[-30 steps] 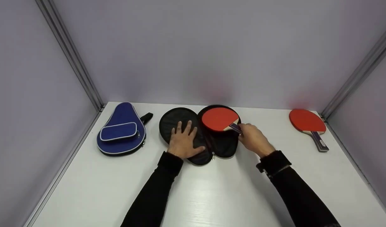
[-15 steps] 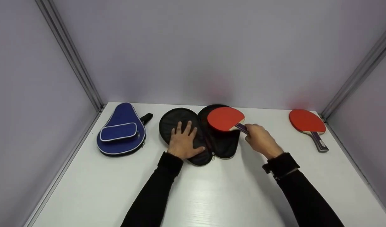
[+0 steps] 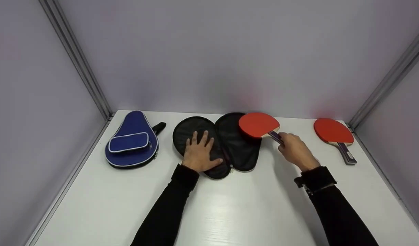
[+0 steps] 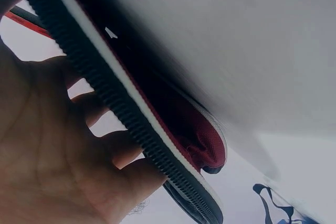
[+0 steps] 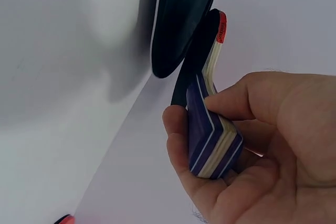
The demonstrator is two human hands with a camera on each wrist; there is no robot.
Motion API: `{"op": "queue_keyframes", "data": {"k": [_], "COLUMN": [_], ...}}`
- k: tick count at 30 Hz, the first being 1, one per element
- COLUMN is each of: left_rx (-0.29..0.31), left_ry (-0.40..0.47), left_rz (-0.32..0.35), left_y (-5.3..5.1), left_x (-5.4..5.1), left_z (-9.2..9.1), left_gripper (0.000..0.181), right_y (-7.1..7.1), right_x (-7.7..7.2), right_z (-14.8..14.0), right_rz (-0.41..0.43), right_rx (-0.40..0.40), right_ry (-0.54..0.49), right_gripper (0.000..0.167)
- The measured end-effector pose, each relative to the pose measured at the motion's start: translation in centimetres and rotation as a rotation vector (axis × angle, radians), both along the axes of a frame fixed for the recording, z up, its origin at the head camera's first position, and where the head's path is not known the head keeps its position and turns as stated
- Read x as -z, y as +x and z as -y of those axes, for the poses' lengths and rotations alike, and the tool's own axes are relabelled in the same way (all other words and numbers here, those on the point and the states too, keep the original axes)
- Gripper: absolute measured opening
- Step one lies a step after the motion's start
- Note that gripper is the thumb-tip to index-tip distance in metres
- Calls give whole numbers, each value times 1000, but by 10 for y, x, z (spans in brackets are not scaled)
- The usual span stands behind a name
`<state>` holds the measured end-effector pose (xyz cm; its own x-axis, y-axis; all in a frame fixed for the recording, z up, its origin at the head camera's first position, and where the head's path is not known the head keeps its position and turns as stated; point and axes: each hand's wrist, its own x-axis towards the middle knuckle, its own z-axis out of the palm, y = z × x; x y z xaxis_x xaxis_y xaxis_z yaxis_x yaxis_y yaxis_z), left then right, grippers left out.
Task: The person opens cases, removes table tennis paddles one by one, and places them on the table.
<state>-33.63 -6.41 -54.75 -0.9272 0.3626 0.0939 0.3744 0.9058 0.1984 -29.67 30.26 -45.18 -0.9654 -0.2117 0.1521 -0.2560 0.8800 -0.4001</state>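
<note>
A black case [image 3: 241, 153] lies spread in two halves joined along the middle, a zip pull at its near end. On the left half rests my left hand [image 3: 199, 156], fingers spread; the left wrist view shows the case's zipped edge [image 4: 113, 95] and dark red lining beside that hand [image 4: 58, 140]. My right hand [image 3: 296, 150] grips the handle of a red paddle [image 3: 258, 123], whose blade overlaps the upper right of the case's right half. In the right wrist view, thumb and fingers of the hand [image 5: 262, 145] pinch the purple-striped handle [image 5: 212, 140].
A blue case [image 3: 134, 159] with white piping, a front pocket and a black strap lies at the left of the white table [image 3: 230, 212]. Another red paddle [image 3: 333, 131] lies at the far right, handle toward the near side. Pale walls stand at the back and both sides.
My right hand has moved right with the paddle, whose blade has shifted from over the middle of the case's right half to its right edge. The left hand has stayed in place.
</note>
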Motion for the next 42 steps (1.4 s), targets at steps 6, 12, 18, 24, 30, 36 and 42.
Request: {"op": "queue_keyframes", "data": {"k": [6,12,18,24,30,36,42], "left_rx": [5,3,9,8,-21,-19,3], "left_ry": [19,3,14,25,-59,-63,-15], "left_rz": [2,8,11,26,8,0,19], "left_y": [-6,-9,-8,-6,3,2,-9], "left_x": [9,12,10,7,-6,-2,13], "left_z": [1,0,0,0,-3,-3,1], "left_gripper": [105,105,106,106,102,103,105], "right_y": [-1,-2,-2,-3,-3,-4,-4], "right_x": [2,5,7,11,19,25,26], "right_z": [-19,-35,-49,-61,-69,-72,-73], "right_rz": [16,14,57,80,99,138,143], "right_rx": [31,59,99,139,183,230,240], "right_ry": [-9,-14,-2,18,32,20,33], "right_gripper": [3,5,3,7,9,12,14]}}
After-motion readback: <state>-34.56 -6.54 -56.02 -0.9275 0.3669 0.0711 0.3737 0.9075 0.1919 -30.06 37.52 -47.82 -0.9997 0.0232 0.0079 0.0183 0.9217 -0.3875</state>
